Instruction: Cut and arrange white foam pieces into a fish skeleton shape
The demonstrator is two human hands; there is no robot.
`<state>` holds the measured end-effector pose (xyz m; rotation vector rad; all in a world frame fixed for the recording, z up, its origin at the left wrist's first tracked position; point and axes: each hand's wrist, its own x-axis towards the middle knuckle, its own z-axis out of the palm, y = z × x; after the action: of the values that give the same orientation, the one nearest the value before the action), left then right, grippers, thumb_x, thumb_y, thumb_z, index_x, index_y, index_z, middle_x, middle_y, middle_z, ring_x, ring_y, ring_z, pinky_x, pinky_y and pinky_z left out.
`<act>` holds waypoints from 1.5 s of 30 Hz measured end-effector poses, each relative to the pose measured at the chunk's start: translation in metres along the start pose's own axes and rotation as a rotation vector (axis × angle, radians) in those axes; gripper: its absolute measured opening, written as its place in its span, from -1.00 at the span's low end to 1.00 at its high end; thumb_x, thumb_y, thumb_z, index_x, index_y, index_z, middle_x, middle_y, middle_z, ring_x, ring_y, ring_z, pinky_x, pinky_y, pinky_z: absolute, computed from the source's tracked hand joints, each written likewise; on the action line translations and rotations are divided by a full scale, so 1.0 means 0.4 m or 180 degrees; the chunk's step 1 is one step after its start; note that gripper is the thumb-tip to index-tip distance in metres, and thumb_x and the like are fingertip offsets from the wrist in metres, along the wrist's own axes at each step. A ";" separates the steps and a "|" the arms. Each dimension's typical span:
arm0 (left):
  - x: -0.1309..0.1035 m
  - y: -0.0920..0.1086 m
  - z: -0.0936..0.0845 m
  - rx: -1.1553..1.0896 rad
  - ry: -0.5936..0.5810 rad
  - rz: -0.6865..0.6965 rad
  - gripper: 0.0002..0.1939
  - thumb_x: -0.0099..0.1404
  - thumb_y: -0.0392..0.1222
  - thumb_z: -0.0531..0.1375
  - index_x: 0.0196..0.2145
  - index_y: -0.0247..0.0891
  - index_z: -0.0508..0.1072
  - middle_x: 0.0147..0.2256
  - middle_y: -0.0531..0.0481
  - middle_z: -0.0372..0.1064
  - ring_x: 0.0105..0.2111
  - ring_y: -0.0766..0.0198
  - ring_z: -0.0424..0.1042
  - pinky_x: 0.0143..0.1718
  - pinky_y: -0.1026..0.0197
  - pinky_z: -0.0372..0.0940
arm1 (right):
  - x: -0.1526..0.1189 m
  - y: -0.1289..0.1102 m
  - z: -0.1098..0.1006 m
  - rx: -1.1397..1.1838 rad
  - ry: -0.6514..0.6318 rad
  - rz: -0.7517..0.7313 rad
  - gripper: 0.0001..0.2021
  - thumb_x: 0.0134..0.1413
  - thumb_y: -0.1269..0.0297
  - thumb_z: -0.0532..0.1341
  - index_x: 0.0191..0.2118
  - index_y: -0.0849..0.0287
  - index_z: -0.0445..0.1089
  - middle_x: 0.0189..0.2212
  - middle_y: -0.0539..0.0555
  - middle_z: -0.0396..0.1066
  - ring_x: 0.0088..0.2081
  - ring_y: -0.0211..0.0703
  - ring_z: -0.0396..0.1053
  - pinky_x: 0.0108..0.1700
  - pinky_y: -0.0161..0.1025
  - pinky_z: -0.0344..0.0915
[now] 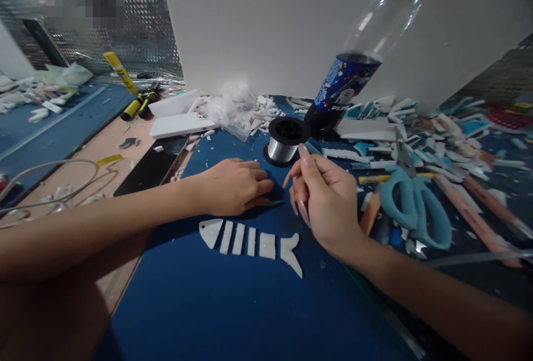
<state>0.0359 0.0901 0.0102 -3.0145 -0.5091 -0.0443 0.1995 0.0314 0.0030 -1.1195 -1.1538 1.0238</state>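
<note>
My left hand (pixel 239 186) rests palm down on the blue mat (pixel 200 305), its fingers curled under. A thin teal tip shows by its fingers; I cannot tell what it is. My right hand (pixel 328 200) is raised beside a black spool (pixel 285 141) of clear, thin line, thumb and index finger pinched together. Whatever is in that pinch is too fine to make out. Below my hands lies a white fish cut into several separate pieces: a head with an eye hole (pixel 211 232), narrow body strips (pixel 239 239), a wider block (pixel 267 245) and a forked tail (pixel 290 251).
Teal-handled scissors (pixel 410 205) lie at the right among many foam scraps (pixel 449 139). Behind the spool leans a Pepsi bottle (pixel 345 86). To the left are a dark phone-like slab (pixel 152 166), a white box (pixel 181 125), yellow-black pliers (pixel 139 105) and a cable (pixel 79 162).
</note>
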 end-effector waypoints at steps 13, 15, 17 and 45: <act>-0.014 0.020 -0.025 -0.1237 0.0281 -0.0702 -0.83 0.36 -0.32 0.02 -0.40 -0.31 0.30 -0.51 0.03 0.28 -0.54 0.34 0.22 -0.52 0.28 0.05 | -0.008 0.003 -0.003 -0.0044 -0.0033 -0.0061 -0.64 0.26 0.12 0.10 -0.55 0.11 0.28 -0.84 -0.17 0.05 -0.82 -0.40 0.02 -0.76 -0.37 0.03; -0.009 0.016 -0.027 -0.2663 0.0527 -0.1290 -0.76 0.37 -0.28 -0.01 -0.48 -0.28 0.21 -0.57 0.11 0.14 -0.59 0.41 0.11 -0.55 0.33 0.02 | -0.015 0.000 -0.004 -0.0207 -0.0116 -0.0186 -0.65 0.28 0.14 0.09 -0.54 0.12 0.28 -0.84 -0.17 0.07 -0.83 -0.40 0.03 -0.77 -0.38 0.01; -0.003 0.016 -0.022 -0.4032 0.0651 -0.1584 -0.72 0.37 -0.26 -0.03 -0.52 -0.28 0.16 -0.59 0.14 0.05 -0.61 0.45 0.04 -0.57 0.37 0.00 | -0.023 -0.004 -0.006 -0.0435 -0.0294 -0.0382 -0.65 0.29 0.16 0.07 -0.53 0.12 0.28 -0.83 -0.17 0.08 -0.84 -0.40 0.05 -0.77 -0.39 0.01; -0.007 0.037 0.009 -0.5813 0.0861 -0.1955 -0.72 0.38 -0.32 0.03 -0.52 -0.35 0.27 -0.59 0.11 0.19 -0.59 0.47 0.13 -0.52 0.40 0.03 | -0.026 -0.003 -0.005 -0.1562 -0.0856 -0.0775 -0.65 0.26 0.31 0.05 -0.58 0.16 0.23 -0.83 -0.14 0.12 -0.80 -0.40 0.13 -0.68 -0.37 0.07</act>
<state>0.0382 0.0757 0.0054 -3.7506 -2.3149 -1.8085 0.2001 0.0206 0.0027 -1.1998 -1.7776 0.7315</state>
